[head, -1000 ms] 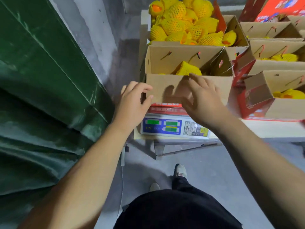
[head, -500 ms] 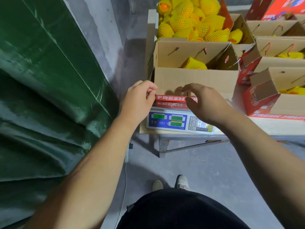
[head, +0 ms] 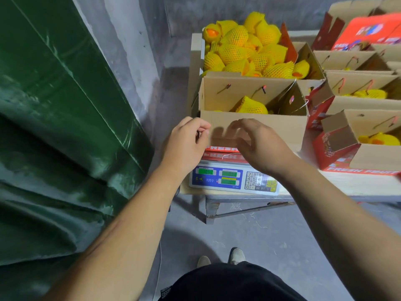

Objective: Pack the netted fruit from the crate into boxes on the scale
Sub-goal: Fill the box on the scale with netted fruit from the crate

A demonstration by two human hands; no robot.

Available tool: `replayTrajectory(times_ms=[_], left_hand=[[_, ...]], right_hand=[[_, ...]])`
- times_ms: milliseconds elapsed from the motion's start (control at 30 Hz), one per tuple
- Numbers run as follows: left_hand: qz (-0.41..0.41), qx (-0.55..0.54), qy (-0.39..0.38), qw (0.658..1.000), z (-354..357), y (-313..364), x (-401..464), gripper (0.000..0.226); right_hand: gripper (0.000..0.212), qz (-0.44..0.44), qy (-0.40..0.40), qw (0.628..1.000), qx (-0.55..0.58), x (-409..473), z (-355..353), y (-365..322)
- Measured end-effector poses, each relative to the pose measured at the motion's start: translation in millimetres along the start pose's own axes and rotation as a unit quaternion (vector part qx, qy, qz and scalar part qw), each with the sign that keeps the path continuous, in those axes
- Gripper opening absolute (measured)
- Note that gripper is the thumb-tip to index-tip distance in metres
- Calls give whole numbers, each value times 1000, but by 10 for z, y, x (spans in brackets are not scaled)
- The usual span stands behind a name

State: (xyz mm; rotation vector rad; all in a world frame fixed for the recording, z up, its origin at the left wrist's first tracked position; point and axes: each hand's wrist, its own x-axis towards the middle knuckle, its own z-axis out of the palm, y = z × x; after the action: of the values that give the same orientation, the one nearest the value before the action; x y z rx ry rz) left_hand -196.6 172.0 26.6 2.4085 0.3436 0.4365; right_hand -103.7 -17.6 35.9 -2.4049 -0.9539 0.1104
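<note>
Grip cannot be confirmed: the left hand [head: 186, 144] is curled at the near-left corner of the box [head: 271, 124], and the right hand [head: 260, 144] is curled before its front flap. The box is seated on the scale [head: 230, 178], presumably for weighing; little netted fruit [head: 251, 106] is inside, and most lies in the crate [head: 195, 55].

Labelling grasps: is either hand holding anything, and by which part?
The left hand pinches at the near-left corner of the box; what, cannot be told. The right hand holds nothing visible.

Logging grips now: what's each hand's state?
Left hand: curled at the box corner, grip cannot be told.
Right hand: open, holding nothing.
</note>
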Motion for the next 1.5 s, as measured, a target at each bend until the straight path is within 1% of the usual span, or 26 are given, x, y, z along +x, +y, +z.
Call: replayTrajectory(times_ms=[100, 167, 267, 333, 433, 533, 600, 667, 700, 767, 833, 867, 933, 1000, 1033, 1100, 1200, 1300, 1333, 1400, 1467, 1500], left_hand=[[19, -22, 12, 999, 70, 63, 166, 18], [37, -27, 21, 999, 128, 113, 316, 18], [55, 0, 33, 998, 232, 215, 620, 17], [59, 33, 33, 997, 310, 286, 874, 17], [60, 50, 29, 997, 452, 400, 1312, 18], [64, 36, 35, 997, 617, 534, 1763, 17], [63, 27, 28, 997, 737, 589, 2073, 17], [45, 23, 14, 999, 852, 620, 2398, 18], [31, 30, -1, 999, 907, 632, 2554, 20], [-7, 72, -51, 996, 1031, 652, 2850, 30], [-65, 111, -134, 982, 1151, 660, 3081, 53], [-97, 123, -181, 971, 1202, 645, 3164, 65], [-138, 163, -256, 943, 1290, 559, 3262, 80], [-148, 229, -280, 920, 1362, 450, 3282, 86], [-148, 257, -275, 915, 1387, 412, 3279, 88], [-145, 278, -258, 914, 1432, 382, 3283, 87], [-159, 243, -237, 927, 1426, 346, 3295, 87], [-150, 202, -194, 948, 1351, 293, 3270, 88], [-145, 184, -175, 956, 1322, 281, 3250, 88], [-134, 136, -120, 974, 1249, 281, 3221, 87], [-113, 88, -56, 988, 1157, 315, 3209, 87], [-103, 68, -28, 992, 1103, 350, 3198, 88]], right_hand=[[32, -1, 17, 1000, -12, 138, -45, 43], [38, 2, 29, 1000, -5, 232, -82, 101], [51, 21, 47, 998, 19, 425, -181, 238], [51, 24, 52, 998, 27, 608, -262, 368], [50, 13, 69, 997, 36, 955, -414, 608], [55, 13, 81, 996, 39, 1328, -606, 915], [56, 28, 83, 996, 26, 1630, -727, 1175], [57, 70, 72, 995, -21, 2025, -842, 1477], [60, 105, 50, 992, -57, 2219, -885, 1620], [63, 182, -27, 976, -119, 2545, -903, 1862], [62, 227, -107, 957, -146, 2704, -793, 2028], [68, 237, -128, 952, -149, 2730, -704, 2101], [92, 252, -132, 945, -159, 2746, -545, 2209], [111, 254, -119, 938, -204, 2764, -474, 2267], [113, 251, -112, 934, -228, 2769, -463, 2287], [111, 255, -91, 932, -240, 2763, -467, 2312], [119, 271, -74, 937, -208, 2733, -480, 2275], [114, 260, -52, 955, -132, 2703, -544, 2191], [110, 253, -45, 961, -103, 2681, -574, 2166], [91, 240, -17, 969, -57, 2618, -657, 2100], [74, 218, 22, 975, -34, 2547, -772, 1997], [71, 202, 40, 978, -31, 2512, -838, 1916]])
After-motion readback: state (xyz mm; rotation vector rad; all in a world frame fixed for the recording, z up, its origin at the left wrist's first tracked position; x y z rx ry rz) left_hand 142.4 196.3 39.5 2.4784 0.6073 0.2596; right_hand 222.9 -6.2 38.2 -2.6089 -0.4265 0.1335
